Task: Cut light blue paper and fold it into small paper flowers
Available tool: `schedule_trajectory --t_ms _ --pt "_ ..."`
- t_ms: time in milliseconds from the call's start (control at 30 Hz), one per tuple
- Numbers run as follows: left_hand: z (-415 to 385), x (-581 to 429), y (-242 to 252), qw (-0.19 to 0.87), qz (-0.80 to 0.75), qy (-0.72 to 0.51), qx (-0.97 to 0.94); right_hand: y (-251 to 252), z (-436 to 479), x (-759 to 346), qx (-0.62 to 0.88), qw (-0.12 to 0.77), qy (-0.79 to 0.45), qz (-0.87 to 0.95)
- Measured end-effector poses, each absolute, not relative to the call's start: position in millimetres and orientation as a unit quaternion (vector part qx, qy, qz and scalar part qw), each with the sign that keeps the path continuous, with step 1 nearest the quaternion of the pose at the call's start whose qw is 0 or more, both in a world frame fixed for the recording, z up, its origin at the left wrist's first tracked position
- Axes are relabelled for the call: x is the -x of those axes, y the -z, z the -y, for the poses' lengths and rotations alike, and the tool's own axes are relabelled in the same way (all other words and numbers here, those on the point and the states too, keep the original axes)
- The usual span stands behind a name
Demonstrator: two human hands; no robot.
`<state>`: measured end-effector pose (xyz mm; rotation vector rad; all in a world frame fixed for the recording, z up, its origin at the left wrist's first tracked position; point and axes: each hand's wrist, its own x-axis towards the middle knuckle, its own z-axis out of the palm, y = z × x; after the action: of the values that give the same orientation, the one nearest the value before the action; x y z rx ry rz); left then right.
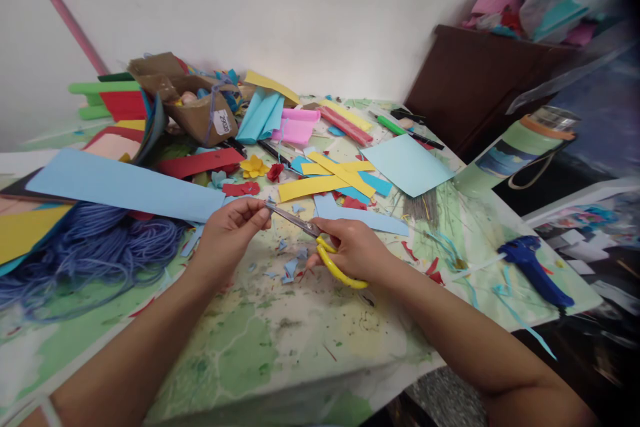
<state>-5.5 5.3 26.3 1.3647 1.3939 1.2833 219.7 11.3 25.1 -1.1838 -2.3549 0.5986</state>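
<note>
My right hand (353, 250) is wrapped round the yellow handles of a pair of scissors (330, 263), whose blades point left. The blade tips reach the fingertips of my left hand (235, 220), which are pinched together. Whatever lies between those fingertips is too small to make out. Small light-blue paper scraps (290, 270) lie on the table (240, 340) under the scissors. Behind my left hand a long light-blue paper strip (125, 183) stretches to the left. Another light-blue piece (365, 217) lies behind my right hand.
Blue yarn (100, 253) is heaped at the left, below a cardboard box (200, 110). Yellow strips (325, 180) and paper flowers (254, 166) lie mid-table. At the right are a pale-blue sheet (406, 161), a bottle (515, 150) and a blue glue gun (537, 270) near the edge.
</note>
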Motion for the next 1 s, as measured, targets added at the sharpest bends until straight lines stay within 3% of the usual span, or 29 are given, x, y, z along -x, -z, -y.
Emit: schedule_trajectory --t_ms 1000 --pt "-5.8 5.9 -26.8 0.412 -0.536 -0.523 -0.519 -26.0 -10.4 -220.5 0.429 0.211 -0.19 0.858"
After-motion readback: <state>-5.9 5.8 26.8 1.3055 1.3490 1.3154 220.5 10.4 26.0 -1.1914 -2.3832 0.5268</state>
